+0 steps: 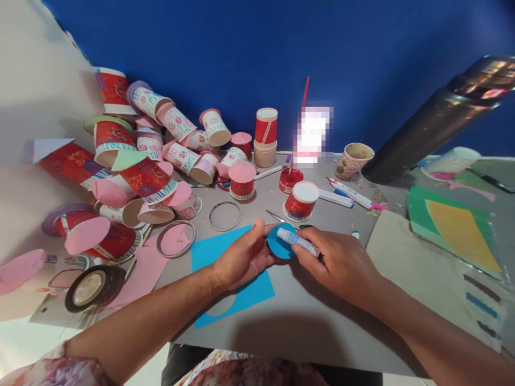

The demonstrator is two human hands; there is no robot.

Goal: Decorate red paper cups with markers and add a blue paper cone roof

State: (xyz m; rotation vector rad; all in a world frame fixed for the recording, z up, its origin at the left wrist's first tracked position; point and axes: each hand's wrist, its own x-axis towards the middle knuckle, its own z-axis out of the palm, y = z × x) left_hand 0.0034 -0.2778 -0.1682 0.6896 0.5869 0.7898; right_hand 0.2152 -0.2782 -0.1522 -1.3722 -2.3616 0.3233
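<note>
My left hand supports a small blue paper disc, its thumb raised and fingers behind the disc. In my right hand is a white glue tube, closed between thumb and fingers, its capped-looking tip lying over the disc. Whether the tip touches the paper I cannot tell. Under my left hand lies a blue paper sheet with a round hole cut near its front corner. Just beyond the hands stands a red paper cup upside down, white end up. Scissors lie partly hidden behind the disc.
Many decorated paper cups are heaped at the left. A tape roll and pink paper lie before them. Markers, a red paint pot and a patterned cup stand behind. A tall black flask rises at right.
</note>
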